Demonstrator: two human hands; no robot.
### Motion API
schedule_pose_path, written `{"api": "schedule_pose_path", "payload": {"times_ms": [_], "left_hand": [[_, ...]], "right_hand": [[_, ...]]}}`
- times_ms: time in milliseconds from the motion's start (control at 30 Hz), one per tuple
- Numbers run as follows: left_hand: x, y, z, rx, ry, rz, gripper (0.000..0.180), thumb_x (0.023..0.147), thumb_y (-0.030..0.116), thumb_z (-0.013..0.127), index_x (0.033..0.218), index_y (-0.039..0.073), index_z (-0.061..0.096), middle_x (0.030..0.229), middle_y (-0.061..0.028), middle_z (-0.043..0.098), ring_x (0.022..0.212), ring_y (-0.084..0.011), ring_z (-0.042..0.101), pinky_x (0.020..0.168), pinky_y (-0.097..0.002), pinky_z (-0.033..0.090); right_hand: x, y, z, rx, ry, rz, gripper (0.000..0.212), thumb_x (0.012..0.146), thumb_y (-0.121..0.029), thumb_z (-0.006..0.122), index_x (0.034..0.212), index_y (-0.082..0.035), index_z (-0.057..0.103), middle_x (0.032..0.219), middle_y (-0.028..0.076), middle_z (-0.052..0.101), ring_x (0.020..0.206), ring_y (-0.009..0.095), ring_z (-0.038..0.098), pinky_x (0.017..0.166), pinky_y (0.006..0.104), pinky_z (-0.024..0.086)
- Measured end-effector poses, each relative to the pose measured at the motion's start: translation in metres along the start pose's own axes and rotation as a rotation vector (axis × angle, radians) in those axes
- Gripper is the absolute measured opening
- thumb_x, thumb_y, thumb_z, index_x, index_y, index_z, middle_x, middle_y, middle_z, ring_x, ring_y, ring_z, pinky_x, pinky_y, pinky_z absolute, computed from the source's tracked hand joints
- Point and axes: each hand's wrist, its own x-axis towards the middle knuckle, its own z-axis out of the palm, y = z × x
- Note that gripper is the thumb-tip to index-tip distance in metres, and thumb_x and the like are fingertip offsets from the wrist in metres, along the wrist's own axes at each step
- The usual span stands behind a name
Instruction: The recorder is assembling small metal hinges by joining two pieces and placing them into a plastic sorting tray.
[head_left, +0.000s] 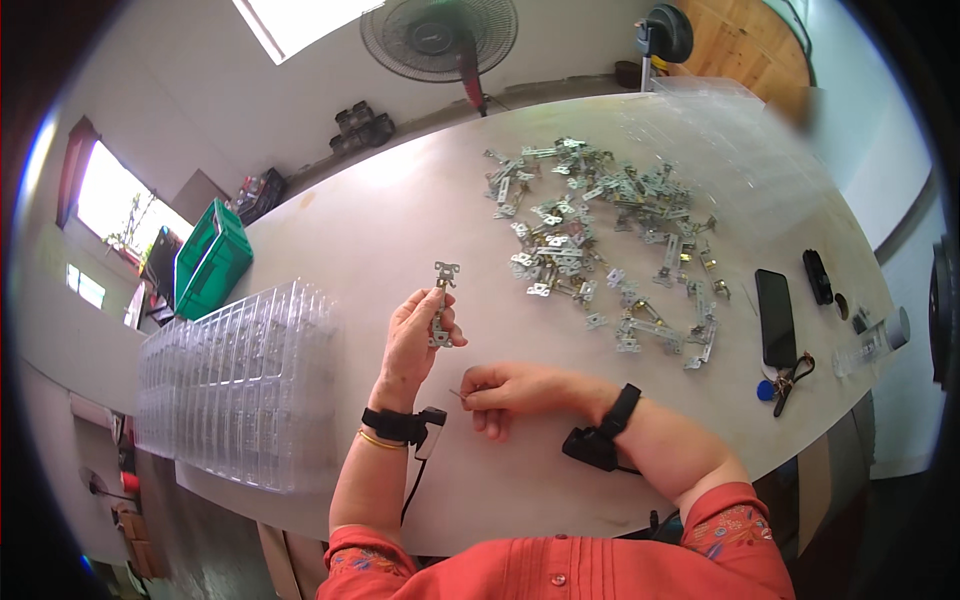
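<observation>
Smooth table (380, 235); left hand (408, 338): 1 metal bracket (438, 322); right hand (507, 389): pin (456, 393) perhaps.

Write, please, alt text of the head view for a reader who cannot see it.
A person's left hand holds up a metal part above a pale table, while the right hand pinches a small thin piece. Farther back lies a loose pile of metal parts; clear plastic trays stand at left and a phone lies at right.

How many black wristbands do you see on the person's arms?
2. One black wristband sits just behind the left hand; the other black wristband is behind the right hand.
</observation>
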Motion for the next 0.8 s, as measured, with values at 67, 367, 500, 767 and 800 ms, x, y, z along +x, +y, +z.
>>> {"api": "schedule_pose_path", "payload": {"times_ms": [67, 367, 500, 767, 800], "left_hand": [[-0.009, -0.004, -0.01, -0.012, 0.036, 0.026, 0.024, 0.103, 0.023, 0.052, 0.099, 0.001, 0.059, 0.071, -0.0035, 0.057, 0.057, -0.0176, 0.063, 0.056, -0.0311, 0.056], [-0.027, -0.019, -0.018, -0.027, -0.011, 0.043, 0.025, 0.102, 0.029, 0.058, 0.096, 0.004, 0.06, 0.07, -0.0005, 0.056, 0.055, -0.0121, 0.06, 0.052, -0.0234, 0.046], [-0.032, -0.025, -0.021, -0.08, -0.057, 0.002, 0.027, 0.102, 0.03, 0.059, 0.095, 0.004, 0.06, 0.069, 0.0005, 0.054, 0.05, -0.009, 0.052, 0.049, -0.0241, 0.045], [-0.029, -0.027, -0.023, -0.053, -0.054, -0.014, 0.025, 0.102, 0.028, 0.057, 0.095, 0.005, 0.061, 0.068, 0.0007, 0.054, 0.048, -0.0086, 0.048, 0.045, -0.0229, 0.039], [-0.029, -0.024, -0.023, -0.082, -0.052, -0.026, 0.024, 0.102, 0.028, 0.057, 0.095, 0.005, 0.06, 0.068, 0.0005, 0.054, 0.047, -0.0087, 0.047, 0.045, -0.0229, 0.038]], "right_hand": [[0.0, -0.003, 0.003, -0.016, 0.028, -0.004, 0.022, 0.101, -0.022, 0.056, 0.106, -0.001, 0.055, 0.087, 0.008, 0.067, 0.075, 0.015, 0.068, 0.065, 0.0292, 0.058], [-0.003, -0.009, 0.001, 0.111, 0.093, 0.01, 0.02, 0.101, -0.023, 0.06, 0.104, -0.004, 0.057, 0.079, 0.004, 0.063, 0.063, 0.011, 0.063, 0.058, 0.026, 0.055], [-0.003, -0.016, 0.008, 0.059, 0.108, 0.061, 0.019, 0.101, -0.023, 0.059, 0.103, -0.004, 0.057, 0.078, 0.004, 0.063, 0.061, 0.011, 0.062, 0.056, 0.0253, 0.054], [-0.005, -0.024, 0.015, 0.024, 0.379, -0.042, 0.016, 0.102, -0.02, 0.057, 0.103, -0.005, 0.058, 0.073, 0.001, 0.058, 0.057, 0.01, 0.058, 0.053, 0.024, 0.049], [-0.006, -0.025, 0.015, 0.031, 0.417, -0.029, 0.016, 0.102, -0.02, 0.057, 0.103, -0.005, 0.058, 0.073, 0.001, 0.058, 0.057, 0.01, 0.058, 0.053, 0.024, 0.049]]}}
